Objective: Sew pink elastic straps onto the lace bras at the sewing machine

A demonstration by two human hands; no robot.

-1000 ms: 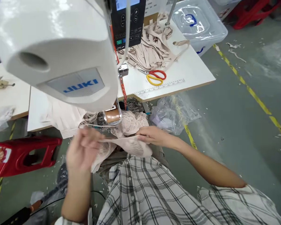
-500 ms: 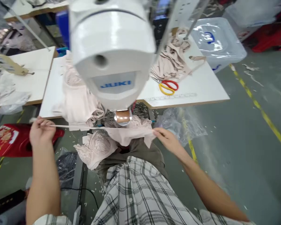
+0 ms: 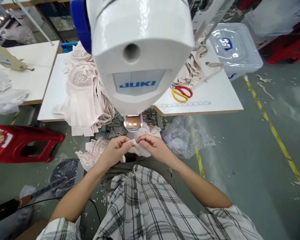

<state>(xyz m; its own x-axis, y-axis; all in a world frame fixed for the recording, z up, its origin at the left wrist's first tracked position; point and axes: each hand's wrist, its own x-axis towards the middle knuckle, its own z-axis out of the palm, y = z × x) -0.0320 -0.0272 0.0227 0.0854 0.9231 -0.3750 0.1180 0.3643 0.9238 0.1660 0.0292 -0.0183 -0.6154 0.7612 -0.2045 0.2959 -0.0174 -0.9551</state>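
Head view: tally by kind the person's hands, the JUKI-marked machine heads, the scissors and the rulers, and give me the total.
Hands: 2 (left hand, right hand)
JUKI-marked machine head: 1
Scissors: 1
Ruler: 1
Total: 5
Left out: pale fabric at the fingers, too bunched to count.

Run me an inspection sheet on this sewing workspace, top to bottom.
Surface: white table; lace garments piled left of the sewing machine, scissors and loose straps right.
Job's things: pale fabric, held up; pale lace to its left.
Clutter: clear plastic bag and pale scraps on the floor.
Hands: left hand and right hand pinch the fabric close together, in front of the machine.
Cables: black cord at lower left; what it joins is unclear.
Surroundings: red stool at left, lidded clear bin at right, yellow line on the floor.
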